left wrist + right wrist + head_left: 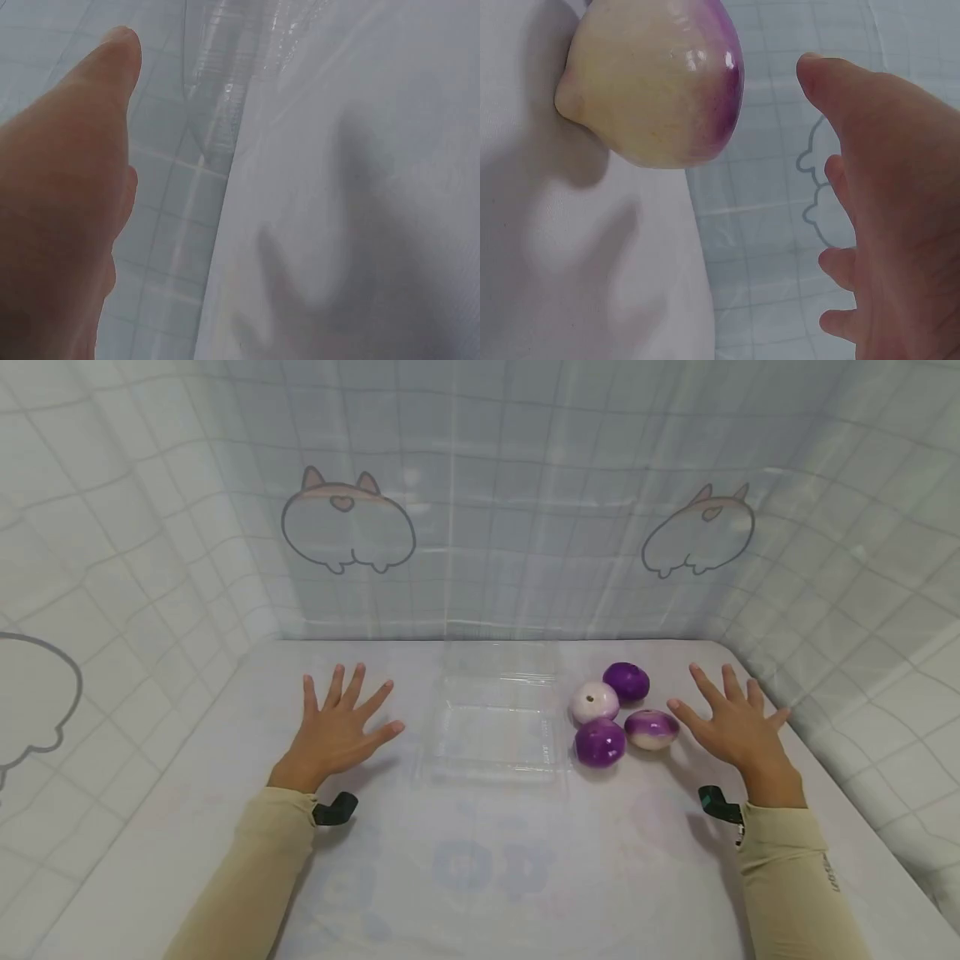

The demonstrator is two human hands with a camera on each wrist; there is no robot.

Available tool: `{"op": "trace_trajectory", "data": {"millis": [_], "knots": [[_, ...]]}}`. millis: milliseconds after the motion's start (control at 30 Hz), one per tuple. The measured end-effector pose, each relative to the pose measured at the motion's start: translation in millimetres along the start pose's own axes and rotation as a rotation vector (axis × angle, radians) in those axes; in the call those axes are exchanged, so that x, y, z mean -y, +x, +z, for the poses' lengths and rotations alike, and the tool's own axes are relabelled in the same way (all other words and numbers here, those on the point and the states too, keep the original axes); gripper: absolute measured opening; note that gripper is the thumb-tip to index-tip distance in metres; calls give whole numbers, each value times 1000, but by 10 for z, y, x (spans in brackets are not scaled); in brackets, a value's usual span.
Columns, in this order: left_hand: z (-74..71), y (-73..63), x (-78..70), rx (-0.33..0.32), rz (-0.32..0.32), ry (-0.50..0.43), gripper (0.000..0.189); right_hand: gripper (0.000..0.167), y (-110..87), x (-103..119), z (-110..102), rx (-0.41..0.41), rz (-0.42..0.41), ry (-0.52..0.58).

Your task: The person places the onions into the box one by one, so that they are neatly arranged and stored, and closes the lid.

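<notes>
My left hand point(336, 739), fingers spread, hovers over the table left of a clear plastic box point(495, 735) and holds nothing. In the left wrist view, its thumb point(112, 75) stands away from the box. The right hand point(738, 727) is also spread and bare, beside a group of glossy purple-and-white turnips. Closest to it is a half-purple turnip point(652, 730), whose cream side and pointed tip show in the right wrist view. A pale turnip point(595, 702), a purple turnip point(600, 742) and a darker purple turnip point(626, 682) sit together between that hand and the box.
The white table point(480, 893) has faint printed marks near the front. Around its back and sides hang gridded curtains point(510, 527) with cartoon animal drawings. A dark wrist mount point(335, 810) juts from the left cuff, another point(718, 806) from the right.
</notes>
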State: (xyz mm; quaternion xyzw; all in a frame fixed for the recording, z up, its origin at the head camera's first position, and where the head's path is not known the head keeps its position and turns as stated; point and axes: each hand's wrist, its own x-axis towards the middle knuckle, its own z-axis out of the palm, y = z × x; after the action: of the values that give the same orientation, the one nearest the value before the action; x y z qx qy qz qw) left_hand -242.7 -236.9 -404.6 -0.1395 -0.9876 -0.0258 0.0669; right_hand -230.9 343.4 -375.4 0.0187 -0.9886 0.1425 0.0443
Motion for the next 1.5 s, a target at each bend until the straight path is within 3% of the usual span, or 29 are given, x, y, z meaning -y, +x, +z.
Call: {"op": "trace_trajectory", "data": {"millis": [700,933,1133,1500], "knots": [[31,30,-283,7,70,-36,86,82,-1,94,37,5,-32,-7],[72,30,-391,-16,89,-118,82,80,1,92,75,16,-74,-7],[128,33,-467,-23,127,-185,79,84,27,66,164,57,-55,78],[234,22,-529,-32,157,-360,78,74,-12,39,287,22,-91,185]]}}
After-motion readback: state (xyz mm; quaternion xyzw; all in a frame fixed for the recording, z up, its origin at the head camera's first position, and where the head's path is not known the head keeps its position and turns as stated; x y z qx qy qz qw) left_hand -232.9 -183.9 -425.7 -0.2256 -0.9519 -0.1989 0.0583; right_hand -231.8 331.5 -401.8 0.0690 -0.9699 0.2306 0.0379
